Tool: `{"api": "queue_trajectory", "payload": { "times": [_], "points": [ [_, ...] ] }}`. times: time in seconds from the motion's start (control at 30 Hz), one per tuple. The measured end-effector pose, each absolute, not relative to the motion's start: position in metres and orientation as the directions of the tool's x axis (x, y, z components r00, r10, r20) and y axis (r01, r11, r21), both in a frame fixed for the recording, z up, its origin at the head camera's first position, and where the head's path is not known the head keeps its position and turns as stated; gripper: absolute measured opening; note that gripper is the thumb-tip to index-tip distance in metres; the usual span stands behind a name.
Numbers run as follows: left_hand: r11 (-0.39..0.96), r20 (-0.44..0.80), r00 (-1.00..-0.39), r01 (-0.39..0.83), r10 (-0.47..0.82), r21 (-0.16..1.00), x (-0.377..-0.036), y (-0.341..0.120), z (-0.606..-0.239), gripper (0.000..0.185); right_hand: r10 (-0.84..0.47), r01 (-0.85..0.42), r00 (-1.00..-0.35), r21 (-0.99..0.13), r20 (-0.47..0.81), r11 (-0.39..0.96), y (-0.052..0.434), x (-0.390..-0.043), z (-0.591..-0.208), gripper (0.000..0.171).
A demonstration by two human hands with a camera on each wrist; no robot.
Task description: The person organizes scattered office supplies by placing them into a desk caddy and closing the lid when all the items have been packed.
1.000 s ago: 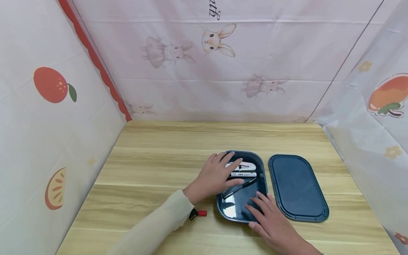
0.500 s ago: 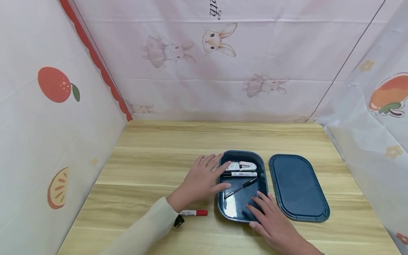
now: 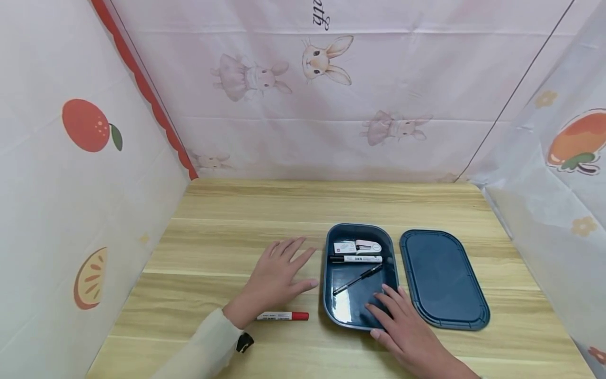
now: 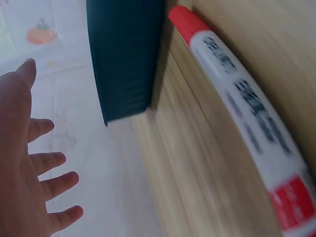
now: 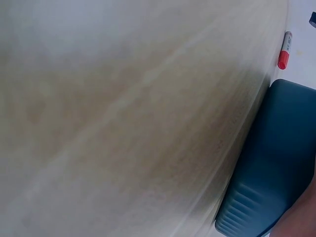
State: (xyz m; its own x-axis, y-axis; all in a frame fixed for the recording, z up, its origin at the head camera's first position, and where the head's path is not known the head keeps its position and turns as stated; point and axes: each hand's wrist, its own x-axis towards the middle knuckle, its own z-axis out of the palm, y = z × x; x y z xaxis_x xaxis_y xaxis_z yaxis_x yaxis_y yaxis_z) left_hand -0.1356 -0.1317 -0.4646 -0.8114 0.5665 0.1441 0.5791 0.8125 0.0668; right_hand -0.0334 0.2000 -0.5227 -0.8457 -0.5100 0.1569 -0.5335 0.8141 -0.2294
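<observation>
Red-capped, the marker (image 3: 279, 316) is laid left-to-right on the near side of the closer, left hand (image 3: 271, 281), whose empty fingers are spread.

A rabbit-printed pink backdrop (image 3: 303, 137) stands behind the wood-grain table (image 3: 255, 208), with fruit-printed white sheets (image 3: 38, 200) either side.

Tally from where I sit: my hands, two, left hand (image 3: 274, 281) and right hand (image 3: 402, 329). Table (image 3: 251, 210), one. Blue tray (image 3: 347, 302), one; blue lid (image 3: 445, 279), one. Markers, two: red-capped marker (image 3: 283, 316), black-capped marker (image 3: 357, 259). Pen (image 3: 357, 279), one. White pieces (image 3: 344, 247) in the tray, one or two, I can't tell. Printed rabbits (image 3: 314, 63), four.
</observation>
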Motion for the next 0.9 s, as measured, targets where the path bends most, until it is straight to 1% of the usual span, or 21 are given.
{"api": "queue_trajectory", "payload": {
  "times": [0.17, 0.33, 0.6, 0.9],
  "points": [
    [0.841, 0.116, -0.845, 0.533, 0.522, 0.098, -0.131, -0.149, -0.471, 0.077, -0.510, -0.536, -0.844, -0.227, 0.165, 0.813, 0.200, -0.033, -0.524, 0.043],
    [0.853, 0.102, -0.865, 0.501, 0.491, 0.147, -0.124, -0.164, -0.479, 0.076, -0.511, -0.537, -0.843, -0.228, 0.168, 0.812, 0.201, -0.034, -0.525, 0.043],
    [0.852, 0.086, -0.879, 0.475, 0.469, 0.220, -0.107, -0.177, -0.499, 0.076, -0.518, -0.550, -0.834, -0.205, 0.191, 0.810, 0.201, -0.034, -0.527, 0.042],
    [0.839, 0.120, -0.886, 0.462, 0.448, 0.288, -0.088, -0.193, -0.518, 0.078, -0.526, -0.562, -0.825, -0.202, 0.208, 0.802, 0.200, -0.034, -0.527, 0.041]
  ]
}}
